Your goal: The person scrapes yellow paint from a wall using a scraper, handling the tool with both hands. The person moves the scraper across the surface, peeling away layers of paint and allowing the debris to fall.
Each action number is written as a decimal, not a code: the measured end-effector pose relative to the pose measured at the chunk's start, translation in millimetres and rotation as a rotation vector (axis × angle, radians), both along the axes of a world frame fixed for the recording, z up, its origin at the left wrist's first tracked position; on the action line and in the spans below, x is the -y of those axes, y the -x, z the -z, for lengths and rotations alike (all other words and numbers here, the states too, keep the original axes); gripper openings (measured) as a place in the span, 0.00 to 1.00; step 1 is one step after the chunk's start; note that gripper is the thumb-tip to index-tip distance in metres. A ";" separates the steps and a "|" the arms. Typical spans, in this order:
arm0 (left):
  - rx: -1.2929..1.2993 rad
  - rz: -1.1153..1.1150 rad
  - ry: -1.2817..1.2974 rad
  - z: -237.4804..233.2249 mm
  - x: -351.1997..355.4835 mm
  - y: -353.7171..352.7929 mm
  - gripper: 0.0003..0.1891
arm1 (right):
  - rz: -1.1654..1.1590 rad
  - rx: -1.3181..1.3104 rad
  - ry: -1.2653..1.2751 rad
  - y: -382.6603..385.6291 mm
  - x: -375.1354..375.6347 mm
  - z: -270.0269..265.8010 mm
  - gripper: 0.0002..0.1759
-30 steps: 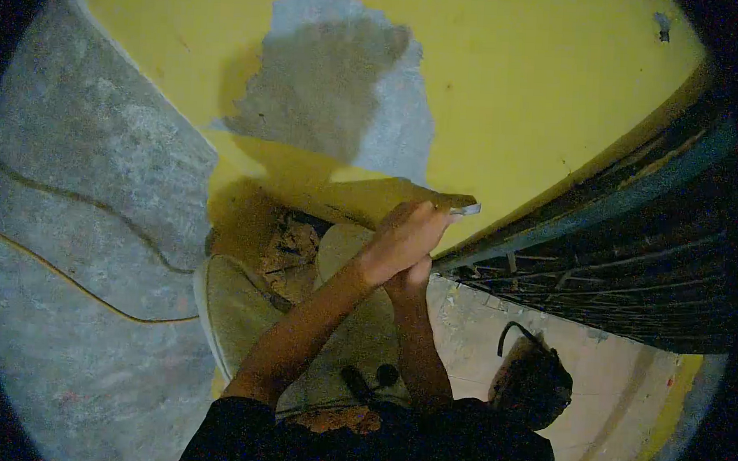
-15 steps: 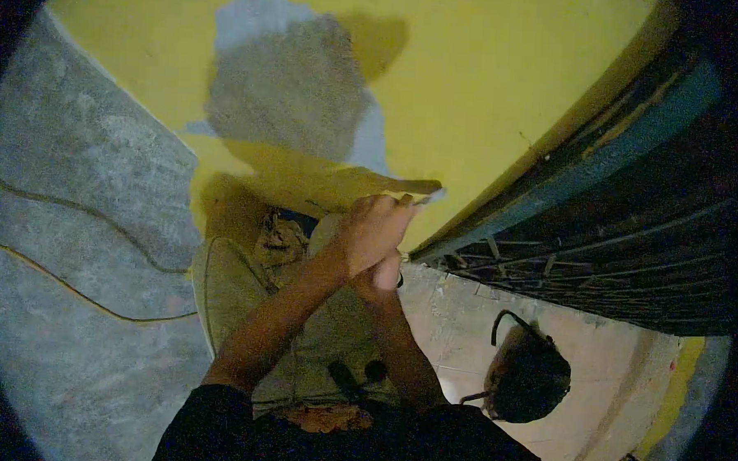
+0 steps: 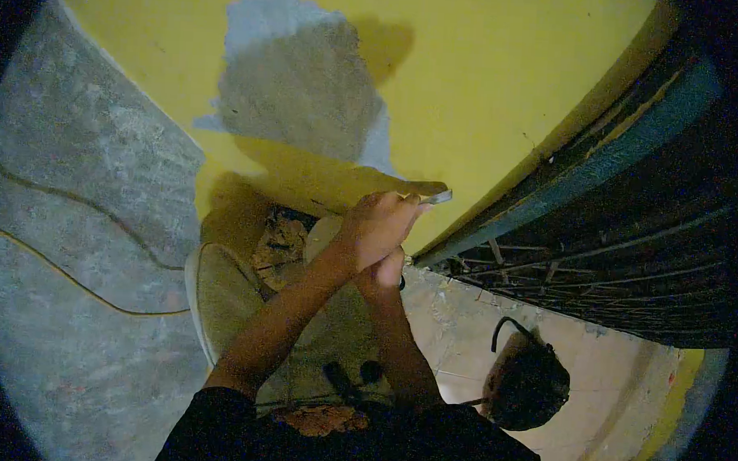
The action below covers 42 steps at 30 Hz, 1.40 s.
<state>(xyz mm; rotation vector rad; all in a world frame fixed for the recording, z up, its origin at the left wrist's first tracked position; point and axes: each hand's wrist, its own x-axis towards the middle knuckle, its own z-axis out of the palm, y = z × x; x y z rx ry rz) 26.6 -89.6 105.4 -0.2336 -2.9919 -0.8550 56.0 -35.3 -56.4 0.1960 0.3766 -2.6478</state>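
My left hand (image 3: 379, 229) is closed around a scraper whose handle is hidden in the fist. The scraper's narrow flat blade (image 3: 440, 197) sticks out to the right, close to the yellow wall (image 3: 507, 80). My right hand (image 3: 386, 274) is closed just below the left one, against its heel, with the thumb side showing. What its fingers wrap round is hidden. Above my hands, a ragged patch of grey, bare wall (image 3: 297, 87) shows where there is no yellow paint, partly in shadow. A loose-looking paint edge (image 3: 424, 186) lies beside the blade.
A teal-framed metal grille (image 3: 636, 151) slants along the right. A dark bag-like object with a curved handle (image 3: 531, 382) lies on the tiled floor. Cables (image 3: 110, 302) run over the grey floor at left. Brown, crumpled debris (image 3: 282, 243) lies beyond my knees.
The view has shifted slightly. The scraper's blade now shows more brightly and extends a little further right from my left fist. Both hands stay closed and together.
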 end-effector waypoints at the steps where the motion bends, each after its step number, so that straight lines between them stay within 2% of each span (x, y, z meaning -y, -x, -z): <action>1: 0.019 -0.017 0.010 -3.2 -0.9 -1.5 0.17 | 0.002 -0.001 0.006 -2.5 -1.2 -7.7 0.21; 4: -0.108 0.044 0.059 9.2 -3.2 -3.3 0.17 | -0.046 -0.028 0.047 -6.9 -9.5 -16.1 0.22; 6: -0.057 0.003 0.052 14.4 -10.5 -3.4 0.17 | 0.021 -0.186 -0.068 -4.8 -12.0 -1.1 0.23; 8: -0.016 -0.036 0.048 18.1 -14.6 -3.1 0.17 | 0.007 -0.222 -0.106 -12.8 -22.8 8.9 0.23; 11: -0.131 0.054 0.084 34.0 -14.4 -2.1 0.17 | 0.013 -0.267 -0.145 -15.0 -25.5 2.1 0.24; 14: -0.170 -0.066 -0.059 32.4 -16.3 1.7 0.18 | 0.050 -0.311 -0.147 -12.1 -20.4 -29.6 0.25; 16: 0.042 -0.083 -0.283 31.9 -12.8 5.6 0.20 | 0.055 -0.335 -0.154 -7.7 -16.3 -33.2 0.25; 18: 0.077 -0.070 -0.229 31.6 -7.3 9.1 0.20 | 0.060 -0.301 -0.045 -2.5 -11.5 -20.3 0.25; 19: 0.112 -0.059 -0.172 30.5 -6.9 10.9 0.20 | 0.053 -0.309 -0.055 3.9 -16.5 7.7 0.25; 20: 0.103 -0.062 -0.183 17.1 -10.2 11.1 0.20 | 0.032 -0.416 -0.397 13.3 -25.3 49.5 0.26; 21: 0.039 0.011 -0.335 -5.9 -15.1 8.0 0.20 | 0.014 -0.513 -0.736 16.5 -29.2 71.9 0.26; 22: -0.025 0.084 -0.487 -17.5 -17.6 4.8 0.20 | 0.010 -0.515 -0.739 9.8 -30.4 44.5 0.26; 23: -0.028 0.082 -0.496 -12.0 -21.3 4.7 0.20 | 0.200 -0.774 -0.988 1.8 -42.1 13.3 0.25; 24: -0.100 0.102 -0.308 -0.5 -25.5 9.1 0.20 | 0.400 -1.048 -1.235 2.9 -52.3 -17.2 0.24; 25: -0.176 0.112 -0.129 4.5 -34.5 13.6 0.20 | 0.390 -1.077 -1.257 9.7 -56.8 -29.2 0.24; 26: -0.087 0.068 -0.102 -13.8 -25.6 -4.4 0.20 | 0.269 -0.756 -0.601 4.5 -47.8 -35.8 0.25; 27: -0.074 0.082 -0.088 -7.6 -24.5 -1.6 0.20 | 0.166 -0.386 0.061 -2.9 -27.7 -37.0 0.25; 28: -0.037 0.025 -0.097 0.6 -15.3 0.9 0.20 | 0.231 -0.039 -0.075 -19.7 -8.2 -33.6 0.26; 29: 0.002 -0.040 -0.113 10.5 -7.8 -1.0 0.20 | 0.248 -0.014 -0.047 -22.4 6.0 -8.7 0.26; 30: -0.106 0.040 0.003 8.7 -1.8 -3.5 0.20 | 0.151 0.035 -0.038 -14.5 15.5 38.2 0.24; 31: -0.112 0.049 0.005 2.9 0.6 -5.2 0.20 | 0.054 0.072 -0.038 -6.2 17.4 62.0 0.22; 32: -0.080 0.017 -0.001 -4.5 -0.3 -6.1 0.19 | 0.064 0.061 -0.043 -3.3 11.1 59.2 0.22; 34: -0.047 -0.027 -0.019 -5.4 -3.8 -6.8 0.19 | 0.068 -0.163 -0.444 -7.4 -1.6 42.7 0.25; 35: -0.055 -0.032 -0.019 0.6 -4.6 -8.3 0.18 | 0.061 -0.163 -0.448 -10.5 -7.4 16.1 0.25; 36: -0.058 -0.037 -0.014 7.8 -2.6 -9.7 0.18 | -0.019 -0.112 -0.194 -14.1 -10.6 -25.0 0.24; 37: -0.050 -0.040 -0.010 22.7 -0.6 -6.9 0.18 | -0.093 -0.055 0.063 -14.8 -11.1 -43.6 0.24; 39: -0.215 -0.009 -0.053 44.7 0.0 0.9 0.18 | -0.091 -0.058 0.135 -11.0 -8.2 -24.8 0.24; 41: -0.128 -0.012 -0.009 11.8 0.2 -2.5 0.18 | -0.086 -0.078 0.202 -9.2 -7.3 -20.2 0.24; 42: -0.043 -0.013 0.033 -0.6 0.5 -5.0 0.18 | -0.080 -0.044 0.139 -10.8 -7.3 -26.2 0.24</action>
